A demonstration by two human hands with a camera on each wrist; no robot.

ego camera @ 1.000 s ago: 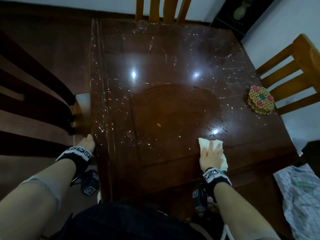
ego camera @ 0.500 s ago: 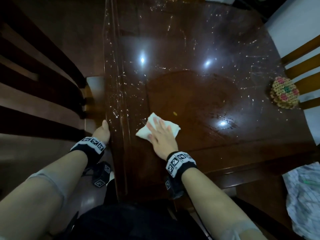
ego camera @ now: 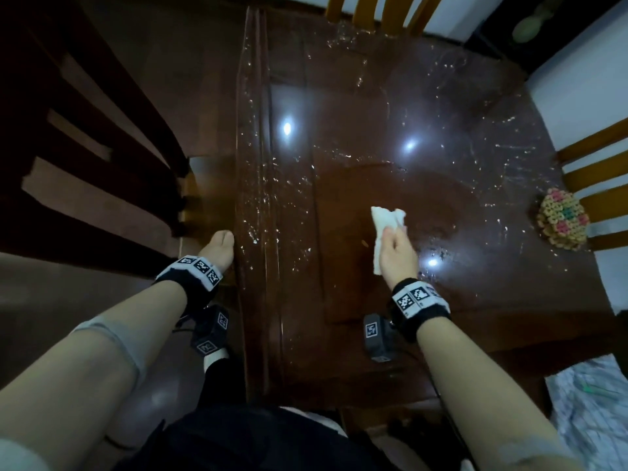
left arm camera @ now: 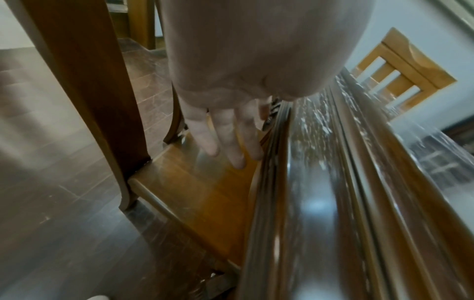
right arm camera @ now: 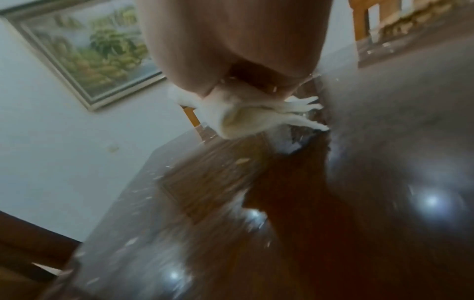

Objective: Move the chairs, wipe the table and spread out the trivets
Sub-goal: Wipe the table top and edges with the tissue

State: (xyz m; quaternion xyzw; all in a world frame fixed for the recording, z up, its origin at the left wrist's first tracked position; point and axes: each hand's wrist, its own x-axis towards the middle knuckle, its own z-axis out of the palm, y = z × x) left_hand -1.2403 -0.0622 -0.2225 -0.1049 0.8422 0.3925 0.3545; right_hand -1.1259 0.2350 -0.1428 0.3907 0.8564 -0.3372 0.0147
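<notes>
Desk (ego camera: pixel 339 96) is dark reddish wood w/ a glossy clear cover, moulded ridges along its left edge; I see white specks and scratches scattered over the far half, ceiling lights reflected as bright spots. Nearer middle looks darker and smoother.

Trivet (ego camera: pixel 562 217) sits near the desk's right edge: round, built of small bead-like rings, yellowish w/ pink and green patches. Looks thick, maybe more than one stacked, can't tell.

Cloth (ego camera: pixel 385 220) is white, soft, crumpled. My right hand (ego camera: pixel 397 251) has fingers curled round it, gripping it above the desk approx. mid-surface; one end sticks out past the knuckles, another hangs down on the thumb side. Right wrist view is blurred, shows the cloth bunched under the palm w/ frayed-looking ends close to the desk; contact I can't confirm. Right forearm reaches fwd over the near edge, wrist roughly level.

Left hand (left arm camera: pixel 231 125) is slack, fingers straight and slightly spread, holding nothing, hanging beside the desk's left edge over the seat of a wooden chair (left arm camera: pixel 195 203). Seat is honey-coloured, smooth, shiny; curved back posts darker.

Two more slatted wooden chairs: one at the far side (ego camera: pixel 380 11), one at the right (ego camera: pixel 598 171).
</notes>
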